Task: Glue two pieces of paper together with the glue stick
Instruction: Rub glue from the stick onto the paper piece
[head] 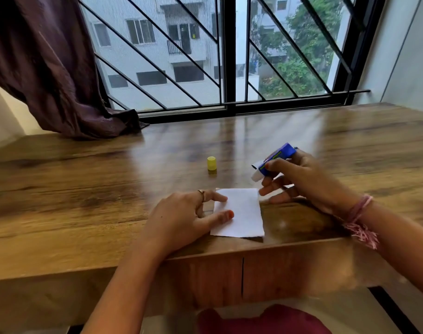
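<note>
White paper [241, 213] lying flat near the front edge of the wooden table [85, 189], pressed at its left side by the straight fingers of the left hand [181, 218]. The right hand [302, 179] grips an uncapped blue glue stick [275, 160], tilted above the paper's far right corner. Yellow cap [212, 163] upright beyond the paper.

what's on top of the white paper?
Left hand fingers press on the white paper's left side. Whether a second sheet lies underneath cannot be seen.
</note>
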